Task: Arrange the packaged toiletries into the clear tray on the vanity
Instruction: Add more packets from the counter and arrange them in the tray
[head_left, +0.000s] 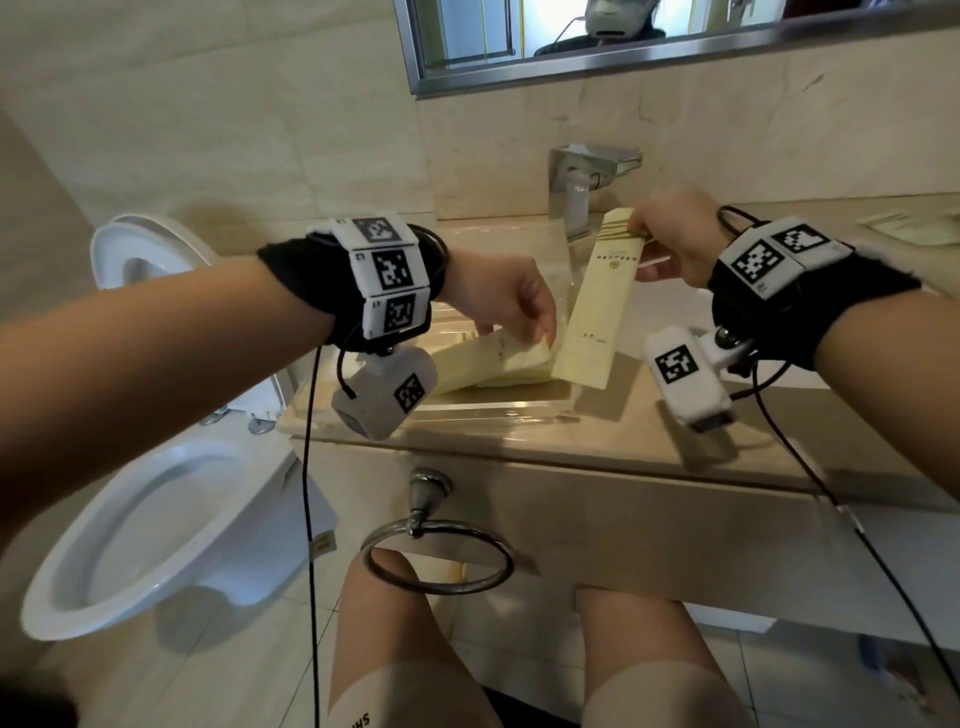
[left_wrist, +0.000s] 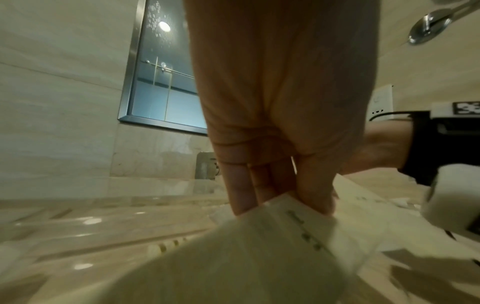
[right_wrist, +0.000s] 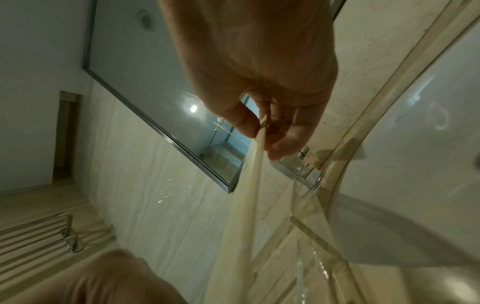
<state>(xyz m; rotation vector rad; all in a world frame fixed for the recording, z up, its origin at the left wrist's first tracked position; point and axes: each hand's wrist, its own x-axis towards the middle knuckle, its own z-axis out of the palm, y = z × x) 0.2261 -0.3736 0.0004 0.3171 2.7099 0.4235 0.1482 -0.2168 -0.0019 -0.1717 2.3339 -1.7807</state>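
A clear tray (head_left: 493, 409) stands on the vanity's left end and holds a few flat cream packets (head_left: 493, 358). My left hand (head_left: 540, 338) reaches down into the tray; in the left wrist view its fingers (left_wrist: 241, 197) and thumb pinch the end of one packet (left_wrist: 285, 236). My right hand (head_left: 641, 249) pinches the top end of a long cream packet (head_left: 592, 306) with gold stripes, held steeply tilted. Its lower end dips over the tray's right side. In the right wrist view the thumb and fingers (right_wrist: 283, 144) clamp that packet's edge (right_wrist: 246, 185).
A chrome faucet (head_left: 587, 182) rises just behind the tray, with the sink basin (right_wrist: 415, 144) to the right. A paper sheet (head_left: 914, 228) lies far right on the counter. An open toilet (head_left: 156, 519) stands left; a towel ring (head_left: 441, 561) hangs below the vanity edge.
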